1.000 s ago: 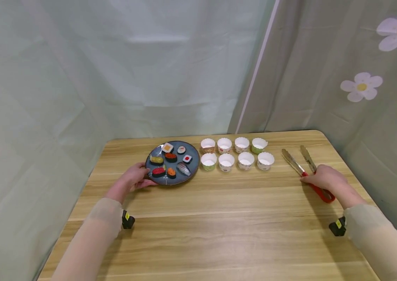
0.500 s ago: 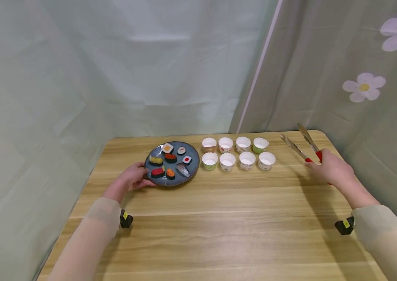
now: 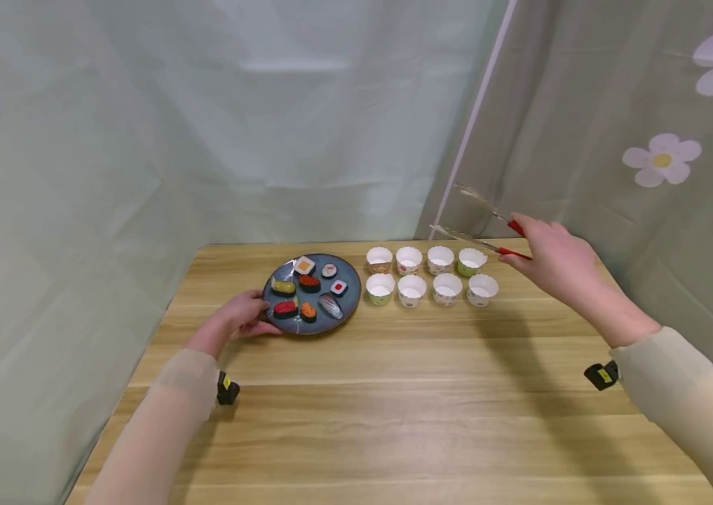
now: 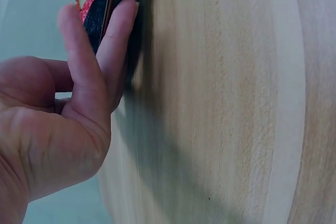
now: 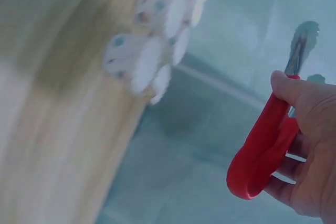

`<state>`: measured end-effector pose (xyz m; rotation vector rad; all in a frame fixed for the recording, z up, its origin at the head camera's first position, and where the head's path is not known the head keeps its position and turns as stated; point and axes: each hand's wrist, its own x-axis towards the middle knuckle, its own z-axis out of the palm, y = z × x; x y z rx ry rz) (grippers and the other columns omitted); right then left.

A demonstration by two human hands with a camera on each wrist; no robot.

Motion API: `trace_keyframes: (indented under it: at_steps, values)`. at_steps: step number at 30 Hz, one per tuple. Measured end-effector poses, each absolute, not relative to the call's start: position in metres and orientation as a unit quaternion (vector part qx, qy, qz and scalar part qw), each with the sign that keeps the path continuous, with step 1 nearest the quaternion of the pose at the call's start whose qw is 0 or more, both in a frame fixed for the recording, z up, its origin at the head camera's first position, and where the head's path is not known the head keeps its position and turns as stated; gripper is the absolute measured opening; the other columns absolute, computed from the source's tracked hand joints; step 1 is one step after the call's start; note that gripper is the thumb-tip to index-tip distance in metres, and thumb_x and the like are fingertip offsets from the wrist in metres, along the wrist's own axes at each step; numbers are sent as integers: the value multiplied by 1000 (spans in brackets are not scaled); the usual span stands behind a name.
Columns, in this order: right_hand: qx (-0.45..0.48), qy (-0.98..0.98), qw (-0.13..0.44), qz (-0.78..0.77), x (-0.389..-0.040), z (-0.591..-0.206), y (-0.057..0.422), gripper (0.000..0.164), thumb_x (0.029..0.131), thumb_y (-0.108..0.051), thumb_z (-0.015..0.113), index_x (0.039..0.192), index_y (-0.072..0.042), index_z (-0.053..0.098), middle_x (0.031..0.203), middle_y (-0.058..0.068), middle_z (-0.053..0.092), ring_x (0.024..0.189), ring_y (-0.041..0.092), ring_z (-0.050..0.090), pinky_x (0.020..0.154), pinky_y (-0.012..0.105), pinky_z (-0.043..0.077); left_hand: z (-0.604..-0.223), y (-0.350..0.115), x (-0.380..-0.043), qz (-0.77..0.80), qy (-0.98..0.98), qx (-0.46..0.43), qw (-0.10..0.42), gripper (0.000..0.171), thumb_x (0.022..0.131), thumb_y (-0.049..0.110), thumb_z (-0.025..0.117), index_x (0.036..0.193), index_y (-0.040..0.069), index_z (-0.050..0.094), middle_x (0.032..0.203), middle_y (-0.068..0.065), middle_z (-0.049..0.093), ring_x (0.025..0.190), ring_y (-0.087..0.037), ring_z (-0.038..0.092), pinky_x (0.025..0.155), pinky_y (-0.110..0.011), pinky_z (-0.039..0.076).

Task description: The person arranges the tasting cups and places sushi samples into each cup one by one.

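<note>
In the head view, my left hand pinches the left rim of a dark blue plate. The left wrist view shows fingers on either side of the plate's edge. Several pieces of sushi lie on the plate, among them a red-topped roll and a silvery fish piece. My right hand grips tongs in the air, right of the paper cups. Their red handles sit in my palm in the right wrist view, and their metal arms are spread, pointing left.
Two rows of paper baking cups stand right of the plate on the wooden table. Pale curtains hang along the table's back and sides.
My right hand has lifted the tongs off the table and carried them up and to the left, toward the cups. My left hand stays at the plate's rim.
</note>
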<state>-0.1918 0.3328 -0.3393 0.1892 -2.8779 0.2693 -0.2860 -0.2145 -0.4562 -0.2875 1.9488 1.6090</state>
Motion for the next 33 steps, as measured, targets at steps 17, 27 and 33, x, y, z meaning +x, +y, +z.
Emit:
trace_keyframes:
  at_steps: [17, 27, 33]
  values:
    - [284, -946, 94, -125, -260, -315, 229, 64, 88, -39, 82, 141, -10, 59, 123, 13, 65, 112, 36, 59, 89, 54, 51, -456, -212, -285, 610, 724, -106, 306, 60, 113, 14, 30, 165, 12, 1, 114, -30, 63, 78, -29, 76, 72, -32, 62]
    - [316, -935, 48, -152, -276, -320, 192, 56, 89, -42, 80, 134, -12, 64, 122, 9, 67, 112, 32, 61, 88, 50, 53, -456, -207, -289, 611, 721, -107, 310, 59, 113, 13, 31, 165, 11, 4, 115, -28, 61, 76, -26, 76, 69, -29, 62]
    - [334, -927, 27, -171, -283, -325, 177, 52, 88, -41, 81, 131, -16, 68, 113, 4, 69, 103, 28, 61, 82, 46, 54, -455, -207, -288, 610, 718, -106, 318, 57, 113, 12, 29, 165, 12, 6, 103, -24, 66, 75, -26, 76, 66, -27, 62]
